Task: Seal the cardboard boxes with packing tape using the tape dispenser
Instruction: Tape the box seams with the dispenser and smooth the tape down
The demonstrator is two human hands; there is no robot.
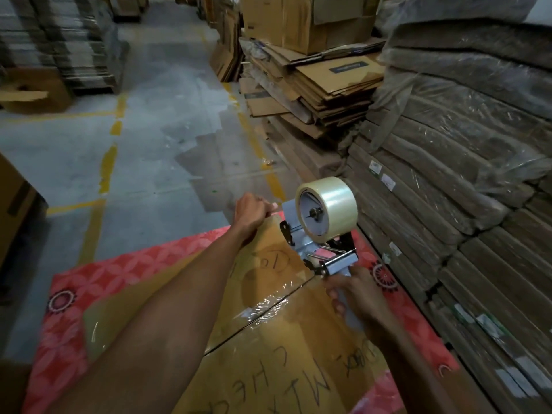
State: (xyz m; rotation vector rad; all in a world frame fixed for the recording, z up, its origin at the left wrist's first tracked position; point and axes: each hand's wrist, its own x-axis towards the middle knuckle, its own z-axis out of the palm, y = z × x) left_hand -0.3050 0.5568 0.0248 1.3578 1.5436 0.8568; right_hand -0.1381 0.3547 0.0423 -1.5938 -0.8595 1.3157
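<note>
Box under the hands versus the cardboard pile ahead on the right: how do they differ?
The box is set up with flaps closed; the cardboard pile lies flattened in loose layers. The box carries clear tape across its seam and handwritten marker; the cardboard pile shows no visible tape, only a dark printed label. Both are brown cardboard.
</note>
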